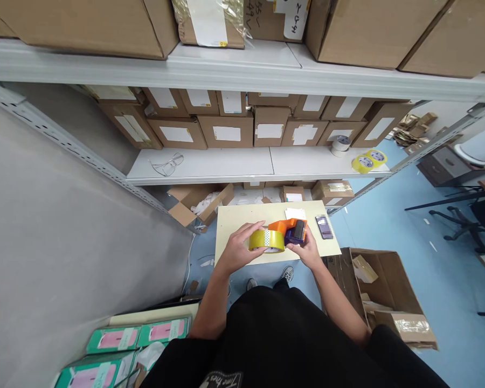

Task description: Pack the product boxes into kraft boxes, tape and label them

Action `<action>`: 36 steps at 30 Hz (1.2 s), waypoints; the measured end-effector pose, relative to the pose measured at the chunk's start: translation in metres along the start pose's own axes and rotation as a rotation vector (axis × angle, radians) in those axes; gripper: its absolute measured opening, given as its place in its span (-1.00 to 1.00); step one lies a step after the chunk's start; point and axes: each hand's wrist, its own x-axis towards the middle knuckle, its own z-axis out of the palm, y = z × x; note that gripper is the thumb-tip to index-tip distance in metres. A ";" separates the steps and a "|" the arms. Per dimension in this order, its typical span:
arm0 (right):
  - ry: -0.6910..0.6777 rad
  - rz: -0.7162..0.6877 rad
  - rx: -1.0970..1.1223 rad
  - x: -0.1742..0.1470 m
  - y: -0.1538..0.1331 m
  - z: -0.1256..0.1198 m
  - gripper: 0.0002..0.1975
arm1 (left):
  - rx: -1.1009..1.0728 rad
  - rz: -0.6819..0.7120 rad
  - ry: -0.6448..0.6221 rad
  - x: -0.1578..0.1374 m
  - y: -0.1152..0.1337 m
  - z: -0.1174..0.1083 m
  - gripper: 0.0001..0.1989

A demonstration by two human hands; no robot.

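My left hand (pixel 241 245) is closed around a roll of yellow packing tape (pixel 262 241), thumb below and fingers above. In my right hand (pixel 308 249) I grip an orange and dark purple tape dispenser (pixel 283 225). Roll and dispenser meet, or nearly so, above the cream tabletop (pixel 234 221); whether the roll sits on the dispenser's hub I cannot tell. Just behind the dispenser lie white papers (pixel 295 213). To the right of my right hand a phone (pixel 324 227) rests on the tabletop.
A white shelf (pixel 234 161) ahead holds labelled cardboard boxes (pixel 225 132), eyeglasses (pixel 167 164), white tape rolls (pixel 340 145) and yellow tape rolls (pixel 369 160). An open carton (pixel 200 205) stands behind the table at left. Another large open carton (pixel 396 269) is on the right. Green boxes (pixel 117 338) lie lower left.
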 end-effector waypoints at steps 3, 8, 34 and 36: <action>-0.023 0.010 0.029 -0.001 -0.006 0.007 -0.27 | -0.020 0.004 -0.015 0.000 -0.001 0.002 -0.35; -0.077 0.025 0.082 -0.005 -0.012 0.014 -0.30 | -0.033 0.024 -0.031 0.000 -0.002 -0.001 -0.39; -0.192 -0.082 -0.107 0.005 -0.016 0.009 -0.33 | 0.032 -0.096 -0.131 -0.001 -0.017 -0.003 -0.53; -0.193 -0.079 -0.127 0.006 -0.014 0.008 -0.34 | 0.030 -0.110 -0.136 -0.002 -0.019 -0.003 -0.52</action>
